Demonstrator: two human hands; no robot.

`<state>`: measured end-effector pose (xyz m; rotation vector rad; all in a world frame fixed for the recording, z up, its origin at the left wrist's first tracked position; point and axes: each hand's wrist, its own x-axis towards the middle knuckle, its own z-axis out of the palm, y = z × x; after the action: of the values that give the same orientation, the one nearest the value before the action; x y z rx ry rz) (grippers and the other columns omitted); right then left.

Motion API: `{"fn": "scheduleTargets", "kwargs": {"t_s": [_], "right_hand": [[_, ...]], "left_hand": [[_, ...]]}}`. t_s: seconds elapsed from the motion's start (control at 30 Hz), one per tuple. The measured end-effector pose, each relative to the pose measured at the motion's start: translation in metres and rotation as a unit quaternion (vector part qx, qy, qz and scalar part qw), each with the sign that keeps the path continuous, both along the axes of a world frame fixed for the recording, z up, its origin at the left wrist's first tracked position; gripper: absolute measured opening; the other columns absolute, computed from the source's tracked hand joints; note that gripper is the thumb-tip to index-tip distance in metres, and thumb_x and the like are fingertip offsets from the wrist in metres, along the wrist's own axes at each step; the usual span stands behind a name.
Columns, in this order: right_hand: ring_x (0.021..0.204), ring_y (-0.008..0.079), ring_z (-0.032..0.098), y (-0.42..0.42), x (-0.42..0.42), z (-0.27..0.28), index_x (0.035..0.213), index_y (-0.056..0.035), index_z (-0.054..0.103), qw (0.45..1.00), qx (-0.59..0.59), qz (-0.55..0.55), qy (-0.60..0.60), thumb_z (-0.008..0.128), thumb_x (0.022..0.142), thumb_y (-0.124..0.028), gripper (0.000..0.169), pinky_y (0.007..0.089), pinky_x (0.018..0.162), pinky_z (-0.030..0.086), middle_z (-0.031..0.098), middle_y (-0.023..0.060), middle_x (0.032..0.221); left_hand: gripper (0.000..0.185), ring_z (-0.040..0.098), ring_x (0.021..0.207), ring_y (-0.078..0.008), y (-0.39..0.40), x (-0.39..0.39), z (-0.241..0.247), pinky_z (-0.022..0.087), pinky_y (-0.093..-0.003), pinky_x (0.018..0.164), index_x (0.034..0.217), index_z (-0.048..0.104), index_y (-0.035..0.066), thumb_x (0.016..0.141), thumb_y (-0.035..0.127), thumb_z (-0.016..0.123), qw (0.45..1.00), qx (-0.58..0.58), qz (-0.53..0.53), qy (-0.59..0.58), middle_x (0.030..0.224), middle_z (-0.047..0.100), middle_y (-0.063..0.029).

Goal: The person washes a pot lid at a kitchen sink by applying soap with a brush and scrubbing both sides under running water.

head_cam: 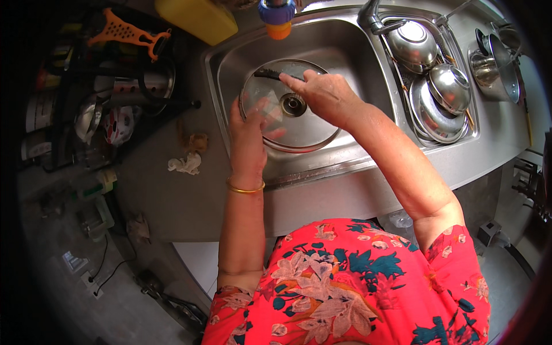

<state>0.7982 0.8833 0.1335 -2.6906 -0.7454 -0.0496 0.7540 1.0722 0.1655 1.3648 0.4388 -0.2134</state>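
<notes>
A round glass pot lid (284,131) with a metal rim is tilted inside the stainless steel sink basin (358,56). My left hand (248,142) grips the lid at its left edge, and its fingers show through the glass. Over the upper right of the lid, my right hand (330,97) has its fingers curled around a narrow black brush-like tool (266,73), index finger along it. The tool's far end is hidden by the fingers. A round metal fitting (293,105) shows at the lid's middle; whether it is the drain below, I cannot tell.
A faucet with a blue and orange nozzle (277,19) hangs over the basin. Steel bowls (412,45) fill the drainer at right, beside a steel pot (489,69). At left are a yellow container (196,19), an orange peeler (127,32), utensils and crumpled tissue (185,164).
</notes>
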Motion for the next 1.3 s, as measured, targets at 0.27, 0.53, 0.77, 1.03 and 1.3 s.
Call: {"fn": "scheduleTargets", "kwargs": {"t_s": [0.27, 0.53, 0.77, 1.03, 1.3], "right_hand": [[0.075, 0.0339, 0.065, -0.013, -0.018, -0.013, 0.135, -0.02, 0.056, 0.984, 0.038, -0.165, 0.056, 0.054, 0.088, -0.006, 0.048, 0.045, 0.064, 0.051, 0.062, 0.0131, 0.085], [0.074, 0.0331, 0.066, -0.01, 0.0, -0.015, 0.136, -0.0209, 0.055, 0.994, 0.023, -0.102, -0.022, 0.054, 0.088, -0.005, 0.05, 0.0433, 0.063, 0.053, 0.064, 0.0125, 0.088], [0.076, 0.0347, 0.065, -0.003, -0.005, -0.017, 0.136, -0.0213, 0.055, 0.993, 0.042, -0.108, 0.022, 0.055, 0.088, -0.006, 0.05, 0.0453, 0.063, 0.051, 0.063, 0.0136, 0.087], [0.078, 0.037, 0.065, -0.023, -0.018, -0.025, 0.131, -0.0202, 0.06, 0.985, 0.044, -0.155, 0.061, 0.056, 0.092, -0.012, 0.04, 0.0485, 0.065, 0.051, 0.065, 0.0145, 0.085], [0.079, 0.0345, 0.064, -0.01, -0.003, -0.021, 0.13, -0.0201, 0.06, 0.994, 0.092, -0.059, 0.029, 0.058, 0.093, -0.013, 0.038, 0.0454, 0.066, 0.051, 0.064, 0.0123, 0.086]], "left_hand": [[0.053, 0.067, 0.104, -0.029, -0.01, -0.003, 0.002, 0.063, -0.0343, 0.065, 0.143, 0.031, 0.001, 0.093, 0.004, 0.048, 0.996, 0.03, 0.06, -0.057, 0.13, 0.055, -0.0186], [0.053, 0.067, 0.105, -0.0286, -0.004, -0.001, 0.002, 0.063, -0.0338, 0.067, 0.144, 0.031, 0.006, 0.094, 0.002, 0.048, 0.999, 0.0, 0.032, -0.035, 0.133, 0.052, -0.0178], [0.054, 0.067, 0.106, -0.029, -0.014, -0.008, 0.0, 0.063, -0.0344, 0.067, 0.145, 0.03, 0.004, 0.093, 0.0, 0.045, 0.998, 0.039, 0.037, -0.032, 0.134, 0.052, -0.0193], [0.054, 0.065, 0.11, -0.0298, -0.001, -0.002, 0.0, 0.062, -0.0354, 0.069, 0.146, 0.03, 0.006, 0.094, 0.001, 0.045, 0.997, 0.028, 0.062, -0.039, 0.134, 0.052, -0.0186], [0.057, 0.064, 0.113, -0.0312, -0.01, -0.014, -0.008, 0.062, -0.0378, 0.074, 0.147, 0.028, 0.008, 0.094, 0.004, 0.048, 1.0, -0.028, 0.008, -0.005, 0.138, 0.05, -0.0179]]}}
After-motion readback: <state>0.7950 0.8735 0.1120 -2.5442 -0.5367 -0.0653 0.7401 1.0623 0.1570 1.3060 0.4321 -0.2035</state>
